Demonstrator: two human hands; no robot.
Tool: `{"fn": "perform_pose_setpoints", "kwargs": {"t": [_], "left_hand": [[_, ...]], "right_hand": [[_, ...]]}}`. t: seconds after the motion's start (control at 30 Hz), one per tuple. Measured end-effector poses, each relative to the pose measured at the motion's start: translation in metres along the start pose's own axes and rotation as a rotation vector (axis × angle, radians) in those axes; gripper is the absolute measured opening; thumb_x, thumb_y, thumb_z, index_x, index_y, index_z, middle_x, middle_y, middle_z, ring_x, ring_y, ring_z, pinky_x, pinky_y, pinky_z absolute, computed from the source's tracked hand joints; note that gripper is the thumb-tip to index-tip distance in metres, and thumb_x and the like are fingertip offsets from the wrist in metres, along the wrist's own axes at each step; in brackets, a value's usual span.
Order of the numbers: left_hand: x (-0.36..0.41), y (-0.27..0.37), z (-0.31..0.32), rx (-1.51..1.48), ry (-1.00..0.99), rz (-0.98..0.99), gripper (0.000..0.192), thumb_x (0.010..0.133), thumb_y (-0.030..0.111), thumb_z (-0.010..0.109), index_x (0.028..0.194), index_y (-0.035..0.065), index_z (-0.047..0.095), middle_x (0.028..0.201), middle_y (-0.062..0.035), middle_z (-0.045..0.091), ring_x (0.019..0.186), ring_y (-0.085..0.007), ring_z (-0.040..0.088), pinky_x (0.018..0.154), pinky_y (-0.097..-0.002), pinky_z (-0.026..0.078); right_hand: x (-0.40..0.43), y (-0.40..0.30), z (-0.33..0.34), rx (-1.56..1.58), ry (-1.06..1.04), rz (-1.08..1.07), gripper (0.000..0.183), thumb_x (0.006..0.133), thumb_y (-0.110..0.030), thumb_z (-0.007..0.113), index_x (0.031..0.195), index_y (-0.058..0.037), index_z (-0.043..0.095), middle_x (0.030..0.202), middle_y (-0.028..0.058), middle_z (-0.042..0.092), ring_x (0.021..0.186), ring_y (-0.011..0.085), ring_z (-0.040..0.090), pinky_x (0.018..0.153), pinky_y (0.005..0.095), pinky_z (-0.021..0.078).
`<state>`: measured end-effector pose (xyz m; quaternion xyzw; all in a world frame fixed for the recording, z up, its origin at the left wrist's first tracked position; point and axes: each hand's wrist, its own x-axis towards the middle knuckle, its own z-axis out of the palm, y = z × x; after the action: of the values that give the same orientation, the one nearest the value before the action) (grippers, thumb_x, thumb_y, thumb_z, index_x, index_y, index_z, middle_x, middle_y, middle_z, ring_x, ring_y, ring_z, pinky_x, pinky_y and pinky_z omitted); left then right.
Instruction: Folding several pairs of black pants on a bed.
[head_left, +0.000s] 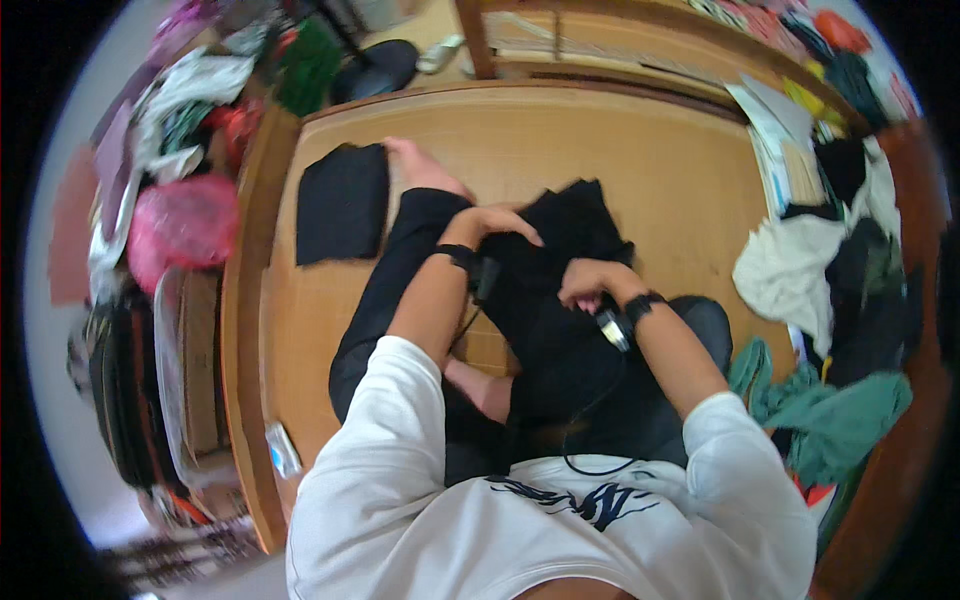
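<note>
A black garment (571, 214) lies bunched across my lap and the bed board in front of me. My left hand (501, 223) grips its left side, the thumb over the cloth and the other fingers partly hidden. On the garment's right side, my right hand (590, 282) has its fingers curled into the fabric. Black straps circle both wrists, and a small device (615, 331) hangs under the right one. Left of my outstretched leg rests a black cloth (343, 204), folded into a neat rectangle near my bare foot (427, 166).
Wooden bed rails (259, 225) border the board. Along the right side are heaped a cream cloth (784, 266), a green garment (840, 420) and papers (780, 142). A small white packet (283, 450) lies by the left rail. Beyond it sit a pink plastic bag (184, 229) and a dark suitcase (124, 397).
</note>
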<state>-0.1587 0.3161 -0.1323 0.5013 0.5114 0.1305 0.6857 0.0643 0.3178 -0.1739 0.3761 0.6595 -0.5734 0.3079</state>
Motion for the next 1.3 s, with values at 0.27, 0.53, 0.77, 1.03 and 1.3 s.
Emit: {"fn": "perform_pose_setpoints", "kwargs": {"t": [0.27, 0.53, 0.77, 1.03, 1.3], "left_hand": [[-0.029, -0.023, 0.085, 0.148, 0.633, 0.207, 0.069, 0.056, 0.029, 0.082, 0.113, -0.0016, 0.059, 0.105, -0.0176, 0.065, 0.098, -0.0263, 0.061, 0.086, -0.0328, 0.047], [-0.208, 0.054, 0.075, 0.023, 1.072, 0.484, 0.063, 0.056, 0.037, 0.080, 0.105, -0.0003, 0.064, 0.096, -0.0182, 0.067, 0.088, -0.0263, 0.064, 0.077, -0.0347, 0.051], [-0.423, 0.073, 0.060, -0.784, 0.927, 0.523, 0.030, 0.074, 0.027, 0.066, 0.095, 0.0053, 0.068, 0.087, -0.0074, 0.069, 0.075, -0.0212, 0.065, 0.072, -0.0323, 0.052], [-0.507, -0.153, -0.026, -0.681, 1.137, 0.181, 0.047, 0.073, 0.031, 0.070, 0.112, 0.0043, 0.063, 0.102, -0.0102, 0.067, 0.098, -0.0218, 0.063, 0.088, -0.0344, 0.049], [-0.386, -0.269, 0.033, 0.599, 1.538, -0.481, 0.097, 0.069, 0.059, 0.071, 0.142, 0.0090, 0.032, 0.148, -0.0230, 0.025, 0.136, -0.0390, 0.026, 0.109, -0.0500, 0.024]], "right_hand": [[-0.063, -0.004, 0.015, 0.017, -0.031, 0.061, 0.047, 0.078, -0.043, 0.070, 0.103, -0.0032, 0.066, 0.075, 0.0073, 0.066, 0.063, 0.0173, 0.065, 0.060, 0.0290, 0.0529], [-0.222, 0.029, 0.015, 0.340, 0.300, -0.421, 0.027, 0.089, -0.018, 0.060, 0.112, -0.0030, 0.062, 0.080, 0.0047, 0.065, 0.068, 0.0112, 0.061, 0.061, 0.0219, 0.0491], [-0.266, 0.141, 0.009, 0.606, 0.766, -0.320, 0.027, 0.088, -0.026, 0.060, 0.105, -0.0053, 0.063, 0.066, 0.0033, 0.059, 0.048, 0.0093, 0.050, 0.044, 0.0217, 0.0385], [-0.267, 0.208, 0.047, 0.858, 1.013, -0.187, 0.042, 0.093, -0.042, 0.052, 0.117, -0.0078, 0.057, 0.064, 0.0028, 0.056, 0.048, 0.0121, 0.051, 0.045, 0.0251, 0.0397], [-0.276, 0.183, 0.067, 0.724, 1.054, -0.137, 0.030, 0.090, -0.030, 0.058, 0.109, -0.0073, 0.061, 0.065, 0.0016, 0.056, 0.050, 0.0100, 0.051, 0.045, 0.0226, 0.0394]]}}
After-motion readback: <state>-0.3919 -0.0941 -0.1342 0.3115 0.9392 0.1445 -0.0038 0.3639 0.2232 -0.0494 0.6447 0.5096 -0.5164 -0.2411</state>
